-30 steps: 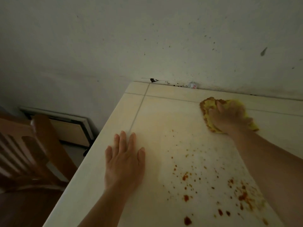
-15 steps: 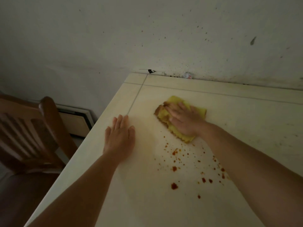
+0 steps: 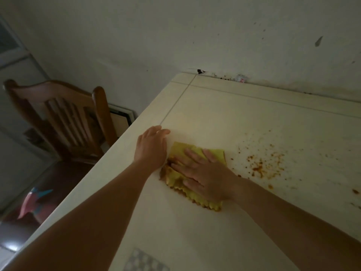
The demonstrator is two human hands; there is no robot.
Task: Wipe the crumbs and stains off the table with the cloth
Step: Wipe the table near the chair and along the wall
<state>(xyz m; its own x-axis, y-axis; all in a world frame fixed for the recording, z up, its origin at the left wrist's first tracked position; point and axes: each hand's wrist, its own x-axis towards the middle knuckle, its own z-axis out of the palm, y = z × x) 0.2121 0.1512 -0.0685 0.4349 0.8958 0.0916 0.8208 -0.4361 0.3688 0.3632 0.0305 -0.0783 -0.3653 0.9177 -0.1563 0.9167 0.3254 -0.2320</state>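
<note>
I'm pressing the yellow cloth (image 3: 195,171) flat under my right hand (image 3: 205,177), fingers spread, near the table's (image 3: 263,118) left edge. It's been dragged down and left since half a second ago, now sitting just beside my left hand (image 3: 150,147), which is lying flat with fingers together, bracing. The cloth's edge is looking soiled. Red-orange stains and crumbs (image 3: 261,165) are remaining to the right, so I'm judging another pass is needed there.
</note>
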